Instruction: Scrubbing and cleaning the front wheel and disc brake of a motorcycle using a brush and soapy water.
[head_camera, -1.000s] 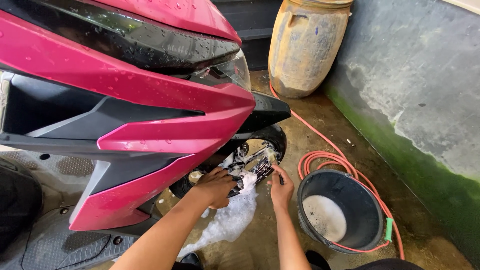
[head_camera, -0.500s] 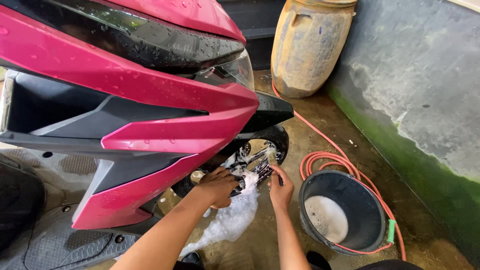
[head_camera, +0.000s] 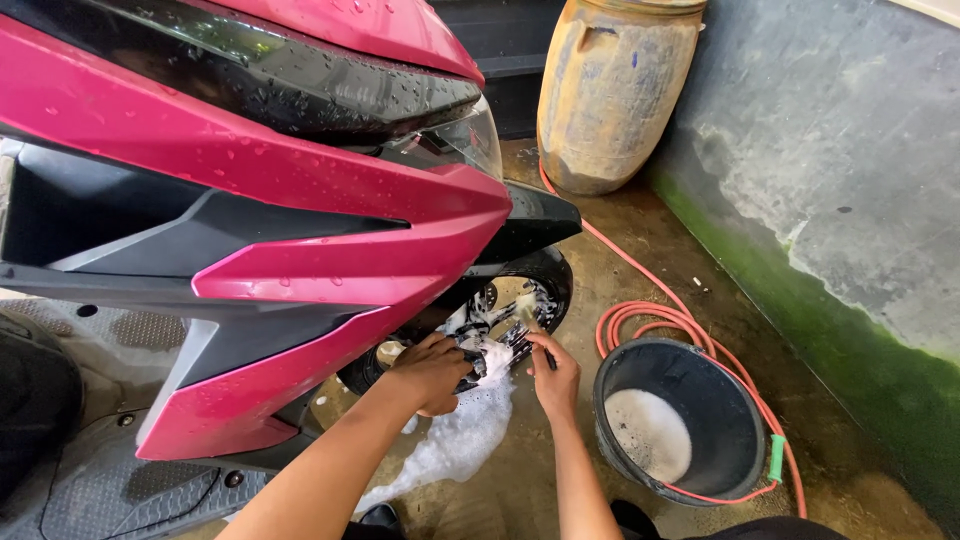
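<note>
Low in the middle of the frame, the left hand (head_camera: 432, 372) grips the soapy front wheel (head_camera: 500, 320) of the pink scooter (head_camera: 300, 230) to steady it. The right hand (head_camera: 553, 375) is closed around a small brush (head_camera: 528, 325), scrubbing there. A black bucket (head_camera: 735, 400) of suds sits close, at lower right.

front wheel (head_camera: 520, 300): mostly hidden by fairing (head_camera: 330, 270) | hose (head_camera: 650, 325): partly behind bucket (head_camera: 700, 385)

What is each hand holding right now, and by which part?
The right hand grips a small brush by its handle. The left hand rests on the soapy front wheel; whether it grips anything cannot be told.
</note>
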